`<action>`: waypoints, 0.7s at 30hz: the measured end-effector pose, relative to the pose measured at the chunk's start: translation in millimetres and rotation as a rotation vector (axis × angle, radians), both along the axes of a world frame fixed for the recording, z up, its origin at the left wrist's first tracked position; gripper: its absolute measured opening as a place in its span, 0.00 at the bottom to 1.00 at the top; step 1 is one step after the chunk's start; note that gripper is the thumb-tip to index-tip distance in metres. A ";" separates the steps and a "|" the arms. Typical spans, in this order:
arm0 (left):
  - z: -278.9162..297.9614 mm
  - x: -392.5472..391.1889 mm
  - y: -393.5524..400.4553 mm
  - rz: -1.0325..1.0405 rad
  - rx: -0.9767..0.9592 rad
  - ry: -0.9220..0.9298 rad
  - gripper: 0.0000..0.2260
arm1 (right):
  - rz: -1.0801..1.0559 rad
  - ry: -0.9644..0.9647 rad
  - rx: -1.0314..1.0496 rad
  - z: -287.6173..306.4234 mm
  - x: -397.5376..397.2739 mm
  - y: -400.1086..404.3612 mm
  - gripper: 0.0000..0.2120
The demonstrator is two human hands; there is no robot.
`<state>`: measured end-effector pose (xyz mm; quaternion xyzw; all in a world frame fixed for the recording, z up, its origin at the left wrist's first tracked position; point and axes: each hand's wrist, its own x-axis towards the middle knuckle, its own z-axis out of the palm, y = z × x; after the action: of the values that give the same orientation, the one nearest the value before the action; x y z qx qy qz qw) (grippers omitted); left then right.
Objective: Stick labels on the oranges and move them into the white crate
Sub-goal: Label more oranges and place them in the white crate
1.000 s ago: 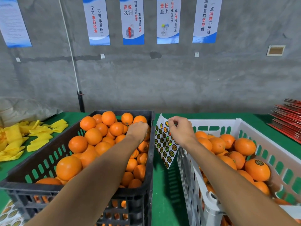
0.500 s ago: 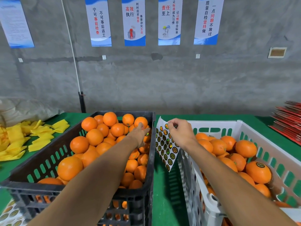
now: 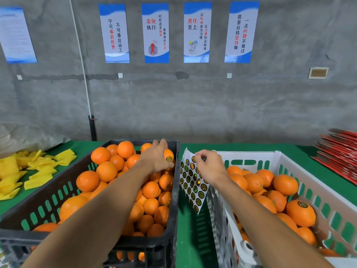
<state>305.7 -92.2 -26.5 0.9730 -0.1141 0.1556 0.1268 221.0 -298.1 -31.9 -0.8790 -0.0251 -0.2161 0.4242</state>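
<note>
A: What sits nearest?

B: Two slotted plastic crates on a green table (image 3: 190,238). The black crate (image 3: 172,225) on the left is heaped with smooth, round oranges (image 3: 107,171); its near edge runs out of frame. The white crate (image 3: 278,157) on the right holds more oranges, and one (image 3: 301,212) carries a round dark label with a gold mark too small to read.

A: And the hands?

B: The left hand (image 3: 157,158) reaches over the far end of the black crate, fingers curled around an orange (image 3: 168,155) that already bears a dark label; the hand hides most of the fruit. The right hand (image 3: 209,167) pinches the top of a label sheet (image 3: 193,187) between thumb and fingertips. The white sheet hangs in the gap between the crates, covered with rows of round black-and-gold stickers, some shining like foil.

A: Anything else on the table?

B: Yellow folded pieces (image 3: 38,169) at the left, and a red stack (image 3: 340,153) at the right, cut off by the frame.

A: And farthest back?

B: Blue-and-white posters (image 3: 155,32) on a rough grey concrete wall (image 3: 193,105), with Chinese slogans: 高效执行, 责任至上, 质量自检坚持做. A fifth sheet (image 3: 16,35) at far left is too blurred to read.
</note>
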 end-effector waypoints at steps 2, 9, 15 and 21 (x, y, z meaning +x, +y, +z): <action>18.8 -5.8 -2.4 -0.008 -0.087 -0.097 0.31 | -0.008 0.008 -0.005 -1.0 1.7 -0.3 0.12; 51.9 -42.9 -54.6 -0.278 -0.654 -0.106 0.29 | -0.018 0.056 -0.060 -2.9 4.0 -0.6 0.10; 56.6 -72.9 -112.5 -0.526 -1.177 0.276 0.10 | 0.006 0.093 -0.088 0.4 -0.2 0.9 0.08; 50.4 -84.8 -130.4 -0.480 -1.230 0.331 0.09 | 0.038 0.118 -0.047 0.7 -5.4 -0.5 0.06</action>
<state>221.0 -222.5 24.0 0.6826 -0.1966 0.0087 0.7038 215.6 -298.6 -31.1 -0.8993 -0.0219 -0.1551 0.4084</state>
